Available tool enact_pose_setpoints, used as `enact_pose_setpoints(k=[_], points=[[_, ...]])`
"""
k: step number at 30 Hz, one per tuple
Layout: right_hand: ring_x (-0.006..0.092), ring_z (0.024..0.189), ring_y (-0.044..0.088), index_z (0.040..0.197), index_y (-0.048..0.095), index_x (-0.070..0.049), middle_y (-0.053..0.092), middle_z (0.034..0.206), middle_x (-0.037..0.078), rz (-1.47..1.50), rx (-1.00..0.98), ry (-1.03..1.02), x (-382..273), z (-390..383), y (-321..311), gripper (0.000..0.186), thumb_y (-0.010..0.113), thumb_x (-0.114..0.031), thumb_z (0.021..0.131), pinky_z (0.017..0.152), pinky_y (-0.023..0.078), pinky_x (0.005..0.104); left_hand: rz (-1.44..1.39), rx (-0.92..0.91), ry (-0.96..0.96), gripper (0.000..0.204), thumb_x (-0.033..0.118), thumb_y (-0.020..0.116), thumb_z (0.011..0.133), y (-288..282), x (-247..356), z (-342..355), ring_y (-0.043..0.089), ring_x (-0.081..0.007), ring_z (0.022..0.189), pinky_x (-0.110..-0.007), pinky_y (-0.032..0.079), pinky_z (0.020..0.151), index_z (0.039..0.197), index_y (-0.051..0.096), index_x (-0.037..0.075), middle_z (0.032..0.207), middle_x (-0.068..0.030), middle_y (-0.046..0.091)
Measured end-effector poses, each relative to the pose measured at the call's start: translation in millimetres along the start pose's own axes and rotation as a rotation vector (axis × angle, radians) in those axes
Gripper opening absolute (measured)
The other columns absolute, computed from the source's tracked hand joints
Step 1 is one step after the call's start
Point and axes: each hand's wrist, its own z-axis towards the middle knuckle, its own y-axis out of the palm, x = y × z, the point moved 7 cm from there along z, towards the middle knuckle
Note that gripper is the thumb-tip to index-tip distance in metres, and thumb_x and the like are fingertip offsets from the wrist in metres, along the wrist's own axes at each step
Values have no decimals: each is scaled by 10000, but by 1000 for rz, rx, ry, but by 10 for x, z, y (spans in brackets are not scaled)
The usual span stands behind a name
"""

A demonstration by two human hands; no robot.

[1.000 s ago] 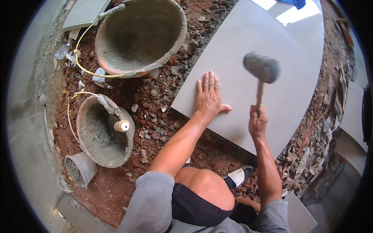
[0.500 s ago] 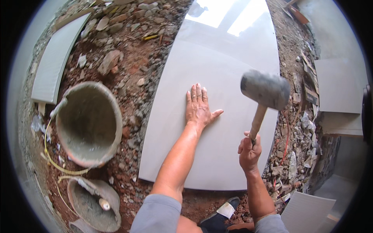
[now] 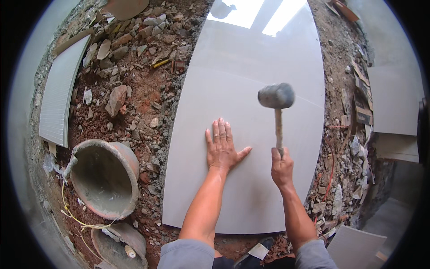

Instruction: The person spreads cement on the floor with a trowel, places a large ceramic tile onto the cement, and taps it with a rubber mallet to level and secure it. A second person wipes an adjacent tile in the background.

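Large pale glossy tiles (image 3: pixel 215 188) form a long strip down the middle, with a thin joint line crossing it beyond my hands. Flat on the near tile lies my left hand (image 3: pixel 221 150), fingers stretched and thumb out to the right. My right hand (image 3: pixel 282 169) is wrapped around the wooden handle of a rubber mallet (image 3: pixel 276 95). The mallet's dark grey head shows above the tile, to the right of my left hand and further off. Whether the head touches the tile I cannot tell.
Rubble and reddish soil (image 3: pixel 134 98) border the tiles on the left. A mortar-smeared bucket (image 3: pixel 105 179) stands there, with a smaller bucket (image 3: pixel 118 244) nearer me. Stacked tiles (image 3: pixel 62 89) lie far left; more tiles (image 3: pixel 394 101) and broken debris (image 3: pixel 349 166) line the right side.
The mallet has swung left and its head now looks smaller, lower toward the tile. My left hand stays flat on the tile. The whole view has shifted slightly.
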Motion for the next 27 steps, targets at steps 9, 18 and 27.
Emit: enact_pose_setpoints(k=[9,18,27], points=[[281,551,591,926,538,-22,564,618,114,36,-80,164,111,-101,2,346,576,-363,973,538,471,389,-13,-8,-4,1195,843,418,762,25,7,34,-36,-331,1495,-525,-38,1185,1510,150,-50,1604,-212,46],[438,672,631,948,559,-33,615,684,213,26,42,444,537,-1443,-375,364,594,-395,942,594,491,495,152,1,20,1049,762,413,830,-50,149,105,12,-325,1497,-566,-7,1173,1528,175,15,1604,-196,93],[280,602,631,993,556,-2,593,672,127,229,539,294,606,-2338,-798,260,613,-250,935,560,481,356,230,-72,563,799,724,345,897,261,1420,571,95,-251,1496,-526,29,1193,1526,279,236,1610,-33,191]])
